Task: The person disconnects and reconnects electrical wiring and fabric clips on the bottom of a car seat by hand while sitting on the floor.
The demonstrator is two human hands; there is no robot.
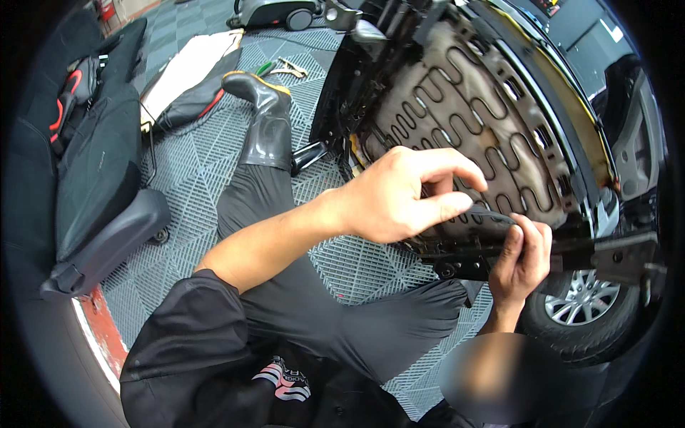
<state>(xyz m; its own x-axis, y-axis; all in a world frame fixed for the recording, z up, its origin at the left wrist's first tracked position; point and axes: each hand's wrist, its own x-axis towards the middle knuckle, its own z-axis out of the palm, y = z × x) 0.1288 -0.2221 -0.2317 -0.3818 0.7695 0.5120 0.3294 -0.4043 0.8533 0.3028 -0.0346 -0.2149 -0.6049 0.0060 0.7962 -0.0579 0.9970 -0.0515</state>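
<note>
A car seat stripped down to its metal frame (554, 171) leans in front of me, its wavy wire springs (492, 157) lying over greyish-brown padding. Near its lower edge, my right hand (521, 257) pinches the end of a dark, flexible strip (492, 216), perhaps the edge of a seat cover. My left hand (399, 196) hovers over the lower springs. Its thumb and forefinger curve apart, with nothing visible between them. The thumb tip is close to the strip's other end; whether they touch I cannot tell. The other left fingers are mostly hidden behind the hand.
Black car seats (100, 171) stand at the left. On the grey grid floor (357, 271) lie a white-and-black seat cover (189, 71) and pliers-like tools (289, 68). My booted leg (267, 128) stretches forward. A vacuum-like machine (275, 14) stands behind; a wheel (585, 299) is at right.
</note>
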